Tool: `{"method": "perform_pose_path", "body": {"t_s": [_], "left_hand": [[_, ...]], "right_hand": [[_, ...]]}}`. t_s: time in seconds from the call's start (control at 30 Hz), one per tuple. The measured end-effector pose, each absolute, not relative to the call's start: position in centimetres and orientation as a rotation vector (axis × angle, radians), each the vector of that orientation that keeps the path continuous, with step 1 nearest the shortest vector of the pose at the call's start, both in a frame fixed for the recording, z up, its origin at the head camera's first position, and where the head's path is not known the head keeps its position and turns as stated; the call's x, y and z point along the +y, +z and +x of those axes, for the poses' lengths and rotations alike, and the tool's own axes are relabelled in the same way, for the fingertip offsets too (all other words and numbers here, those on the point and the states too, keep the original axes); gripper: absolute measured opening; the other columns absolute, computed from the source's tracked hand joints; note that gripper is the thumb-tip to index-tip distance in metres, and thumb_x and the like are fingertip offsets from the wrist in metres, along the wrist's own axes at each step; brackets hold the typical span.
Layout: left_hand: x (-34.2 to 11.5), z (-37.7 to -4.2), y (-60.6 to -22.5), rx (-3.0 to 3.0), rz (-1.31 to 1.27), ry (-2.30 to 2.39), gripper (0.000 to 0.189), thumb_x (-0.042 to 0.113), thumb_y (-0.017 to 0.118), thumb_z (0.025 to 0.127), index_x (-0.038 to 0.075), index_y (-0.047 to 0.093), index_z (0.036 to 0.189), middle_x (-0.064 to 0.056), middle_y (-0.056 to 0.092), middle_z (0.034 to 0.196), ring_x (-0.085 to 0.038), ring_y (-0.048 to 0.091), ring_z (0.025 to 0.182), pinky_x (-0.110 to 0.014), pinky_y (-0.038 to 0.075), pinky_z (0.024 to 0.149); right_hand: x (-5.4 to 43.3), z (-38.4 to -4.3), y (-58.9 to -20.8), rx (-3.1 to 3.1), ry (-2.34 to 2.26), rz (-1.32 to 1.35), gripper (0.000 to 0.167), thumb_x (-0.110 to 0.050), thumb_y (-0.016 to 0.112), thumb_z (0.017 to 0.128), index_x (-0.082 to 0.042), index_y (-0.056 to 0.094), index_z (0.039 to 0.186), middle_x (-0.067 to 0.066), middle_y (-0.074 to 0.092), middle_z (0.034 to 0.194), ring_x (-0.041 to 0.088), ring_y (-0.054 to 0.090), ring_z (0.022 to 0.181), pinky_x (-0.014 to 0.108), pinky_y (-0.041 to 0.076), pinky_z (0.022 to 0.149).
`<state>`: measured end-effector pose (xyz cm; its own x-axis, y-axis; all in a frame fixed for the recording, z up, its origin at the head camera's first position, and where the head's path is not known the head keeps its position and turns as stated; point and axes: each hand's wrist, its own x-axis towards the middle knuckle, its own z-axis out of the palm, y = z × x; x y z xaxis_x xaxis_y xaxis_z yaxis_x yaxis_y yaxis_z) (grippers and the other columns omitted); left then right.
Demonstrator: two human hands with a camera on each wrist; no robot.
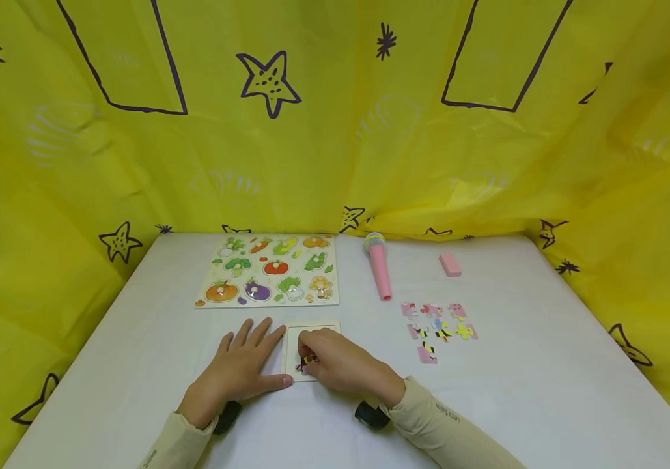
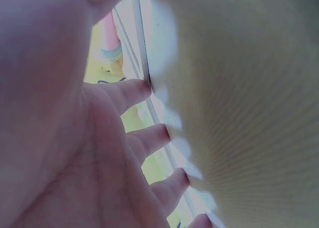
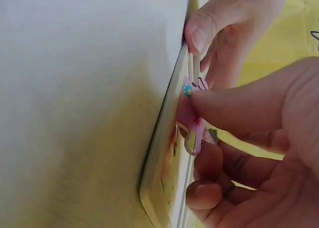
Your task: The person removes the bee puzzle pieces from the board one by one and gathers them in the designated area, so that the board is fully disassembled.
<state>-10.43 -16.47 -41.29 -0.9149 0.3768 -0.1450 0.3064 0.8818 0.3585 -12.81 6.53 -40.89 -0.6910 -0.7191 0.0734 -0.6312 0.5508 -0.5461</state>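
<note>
My right hand (image 1: 343,361) pinches a pink jigsaw puzzle piece (image 3: 186,110) with a small blue patch, low over a pale puzzle tray (image 1: 325,324). The right wrist view shows the thumb on one face of the piece and curled fingers by its edge. Part of the tray is hidden under this hand. My left hand (image 1: 241,368) lies spread at the tray's left side, fingers straight, with its thumb (image 3: 199,36) at the tray's edge. Right of the tray lie several loose puzzle pieces (image 1: 427,355), pink, yellow and black, in rough rows.
A vegetable peg board (image 1: 258,247) lies behind the tray. To its right are a pink toy microphone (image 1: 379,267) and a pink block (image 1: 450,265). All rest on a white table (image 1: 516,391), with a yellow patterned curtain (image 1: 323,150) around its back and sides.
</note>
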Motion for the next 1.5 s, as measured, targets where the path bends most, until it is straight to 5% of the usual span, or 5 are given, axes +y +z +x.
{"method": "perform_pose_path", "body": {"t_s": [0.77,1.27,1.5], "left_hand": [[-16.5,-10.3,-41.4,2.835,0.533,0.515,0.097,0.061,0.078,0.091,0.008,0.043,0.164,-0.025,0.029,0.171,-0.059,0.019,0.154,-0.081,0.014,0.116],[-16.6,-10.4,-41.5,2.83,0.538,0.507,0.098,0.062,0.077,0.091,0.007,0.042,0.164,-0.026,0.028,0.171,-0.059,0.017,0.155,-0.081,0.014,0.116],[-16.5,-10.5,-41.6,2.822,0.545,0.513,0.098,0.063,0.077,0.092,0.008,0.041,0.165,-0.026,0.027,0.171,-0.059,0.016,0.155,-0.081,0.013,0.116]], "right_hand": [[14.6,-11.6,-40.1,2.635,-1.306,-0.849,0.013,0.004,0.067,0.099,-0.009,0.069,0.102,-0.005,0.067,0.086,0.006,0.057,0.062,0.025,0.05,0.059],[23.1,-11.1,-40.0,2.769,-1.32,-0.646,0.016,0.003,0.07,0.099,-0.005,0.076,0.111,-0.003,0.069,0.085,0.011,0.059,0.071,0.026,0.051,0.065],[26.4,-10.7,-39.9,2.827,-1.305,-0.54,0.021,0.005,0.07,0.098,-0.005,0.077,0.115,0.0,0.073,0.098,0.014,0.06,0.076,0.027,0.052,0.067]]}}
